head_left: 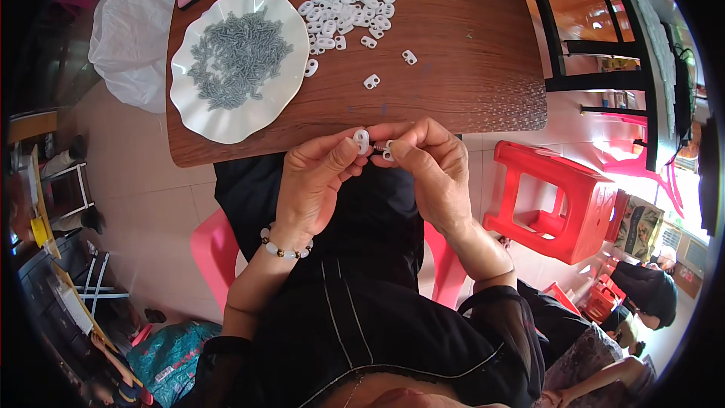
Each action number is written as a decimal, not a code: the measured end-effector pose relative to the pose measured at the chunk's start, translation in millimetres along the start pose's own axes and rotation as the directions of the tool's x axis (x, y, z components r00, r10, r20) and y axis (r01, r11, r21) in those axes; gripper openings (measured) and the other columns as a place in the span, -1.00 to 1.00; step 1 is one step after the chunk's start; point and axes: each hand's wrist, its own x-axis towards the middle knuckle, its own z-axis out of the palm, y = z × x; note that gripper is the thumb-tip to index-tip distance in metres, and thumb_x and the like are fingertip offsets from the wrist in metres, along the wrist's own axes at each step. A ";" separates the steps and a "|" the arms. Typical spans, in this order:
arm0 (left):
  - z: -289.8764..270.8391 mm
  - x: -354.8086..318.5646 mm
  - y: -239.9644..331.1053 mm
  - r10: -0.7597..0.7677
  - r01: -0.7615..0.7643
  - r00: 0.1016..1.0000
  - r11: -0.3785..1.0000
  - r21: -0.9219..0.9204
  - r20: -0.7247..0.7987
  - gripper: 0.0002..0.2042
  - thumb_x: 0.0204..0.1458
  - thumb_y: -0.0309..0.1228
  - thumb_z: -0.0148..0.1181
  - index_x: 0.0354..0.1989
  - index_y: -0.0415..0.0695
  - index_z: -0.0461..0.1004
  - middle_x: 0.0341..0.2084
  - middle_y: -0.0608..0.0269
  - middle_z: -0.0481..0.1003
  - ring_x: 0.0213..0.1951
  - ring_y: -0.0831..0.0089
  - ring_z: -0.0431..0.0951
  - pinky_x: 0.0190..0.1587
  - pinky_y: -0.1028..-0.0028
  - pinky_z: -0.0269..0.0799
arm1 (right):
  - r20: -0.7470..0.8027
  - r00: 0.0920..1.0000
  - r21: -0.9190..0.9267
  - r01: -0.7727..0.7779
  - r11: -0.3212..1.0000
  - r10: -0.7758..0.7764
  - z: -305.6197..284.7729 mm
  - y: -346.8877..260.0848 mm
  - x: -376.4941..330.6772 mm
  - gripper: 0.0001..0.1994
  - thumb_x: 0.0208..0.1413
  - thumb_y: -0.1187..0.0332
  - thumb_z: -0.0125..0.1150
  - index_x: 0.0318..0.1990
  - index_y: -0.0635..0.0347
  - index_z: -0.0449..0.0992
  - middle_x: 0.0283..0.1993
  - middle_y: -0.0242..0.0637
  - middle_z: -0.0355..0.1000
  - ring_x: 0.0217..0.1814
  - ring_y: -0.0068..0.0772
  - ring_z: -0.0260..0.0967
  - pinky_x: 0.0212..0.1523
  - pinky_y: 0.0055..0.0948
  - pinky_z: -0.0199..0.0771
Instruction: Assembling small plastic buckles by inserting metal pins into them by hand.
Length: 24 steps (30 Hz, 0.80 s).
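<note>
From where I'm standing, the left hand [310, 181] has a small white two-holed piece [362, 140] in a tight thumb-and-finger pinch. The right hand [440, 181] has its grip closed too, on a second white piece [388, 153], with what looks like a dark little coil [379, 149] between them, all by the near edge of the bench [468, 53]. I'd call this one partway done. Loads left, I reckon: a big white pile [355, 0], a couple of strays [371, 81], plus a wavy plate [226, 130] heaped with grey springs [238, 57]. Can't spot any finished stack.
</note>
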 end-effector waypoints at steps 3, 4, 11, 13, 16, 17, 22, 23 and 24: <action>-0.3 -0.7 0.6 0.008 -0.008 1.000 1.000 0.022 0.007 -0.75 0.06 -0.43 0.25 -0.10 -0.26 0.55 -0.31 0.17 0.59 -0.31 0.51 0.55 -0.23 0.57 0.46 | 0.006 1.000 0.026 -0.020 0.999 0.020 0.5 -1.4 -0.8 -0.93 0.14 0.51 0.05 -0.37 0.27 0.42 -0.08 -0.02 0.47 -0.10 -0.44 0.45 -0.03 -0.43 0.51; -0.1 -1.0 0.8 0.010 -0.011 1.000 1.000 0.024 0.007 -0.76 0.06 -0.44 0.26 -0.11 -0.26 0.55 -0.31 0.17 0.59 -0.31 0.51 0.55 -0.23 0.57 0.45 | 0.006 1.000 0.027 -0.024 0.999 0.024 0.2 -1.1 -0.9 -0.93 0.14 0.51 0.05 -0.38 0.28 0.42 -0.08 -0.01 0.47 -0.10 -0.44 0.45 -0.04 -0.43 0.51; 2.1 -3.4 1.0 0.063 -0.063 0.998 0.996 0.070 -0.001 -0.76 0.04 -0.47 0.27 -0.12 -0.28 0.56 -0.30 0.16 0.59 -0.32 0.53 0.53 -0.25 0.57 0.43 | 0.014 1.000 0.005 -0.024 1.000 0.024 -0.6 0.4 -1.1 -0.93 0.13 0.51 0.07 -0.38 0.28 0.41 -0.08 0.02 0.48 -0.12 -0.44 0.46 -0.03 -0.42 0.52; 2.5 -3.7 1.2 0.097 -0.096 0.995 0.990 0.102 0.002 -0.77 0.03 -0.49 0.28 -0.13 -0.28 0.56 -0.30 0.15 0.59 -0.33 0.53 0.51 -0.26 0.57 0.40 | 0.013 1.000 0.002 -0.023 1.000 0.023 0.5 -1.0 -1.0 -0.93 0.13 0.51 0.07 -0.38 0.29 0.41 -0.08 0.02 0.48 -0.12 -0.43 0.47 -0.02 -0.41 0.52; 1.9 -3.8 0.6 0.115 -0.115 0.993 0.986 0.118 0.009 -0.77 0.02 -0.50 0.29 -0.14 -0.29 0.57 -0.31 0.15 0.59 -0.33 0.54 0.50 -0.26 0.57 0.39 | 0.012 1.000 0.005 -0.026 1.000 0.026 0.7 0.1 -0.8 -0.94 0.13 0.52 0.07 -0.38 0.29 0.40 -0.09 0.03 0.48 -0.12 -0.41 0.47 -0.01 -0.40 0.52; 1.8 -4.0 0.7 0.115 -0.115 0.993 0.986 0.117 0.009 -0.77 0.02 -0.50 0.29 -0.14 -0.29 0.57 -0.31 0.15 0.59 -0.33 0.54 0.50 -0.26 0.57 0.39 | 0.010 1.000 0.013 -0.029 0.999 0.029 0.6 0.7 -0.8 -0.94 0.13 0.52 0.07 -0.38 0.30 0.40 -0.09 0.03 0.48 -0.12 -0.40 0.47 0.00 -0.40 0.52; 0.3 -4.3 0.3 0.122 -0.123 0.992 0.986 0.113 0.012 -0.78 0.00 -0.52 0.30 -0.16 -0.28 0.57 -0.32 0.16 0.59 -0.34 0.55 0.50 -0.27 0.58 0.39 | 0.011 0.999 -0.006 -0.031 1.000 0.031 0.9 1.2 -0.8 -0.94 0.14 0.53 0.06 -0.38 0.30 0.39 -0.10 0.03 0.48 -0.12 -0.39 0.47 0.00 -0.39 0.52; 0.5 -4.6 0.4 0.122 -0.123 0.992 0.986 0.112 0.012 -0.78 0.00 -0.52 0.30 -0.16 -0.28 0.57 -0.32 0.16 0.59 -0.34 0.55 0.50 -0.27 0.58 0.39 | 0.013 0.999 -0.018 -0.029 0.999 0.030 1.0 1.1 -0.7 -0.94 0.14 0.53 0.06 -0.38 0.30 0.39 -0.10 0.03 0.48 -0.13 -0.40 0.47 -0.01 -0.39 0.53; 1.1 -4.9 0.8 0.130 -0.129 0.992 0.983 0.127 0.005 -0.78 0.00 -0.51 0.31 -0.16 -0.28 0.58 -0.33 0.16 0.60 -0.35 0.56 0.50 -0.28 0.58 0.39 | 0.013 0.999 -0.018 -0.030 0.999 0.030 1.1 1.6 -0.8 -0.94 0.14 0.53 0.06 -0.38 0.30 0.39 -0.10 0.03 0.48 -0.13 -0.40 0.47 -0.01 -0.39 0.53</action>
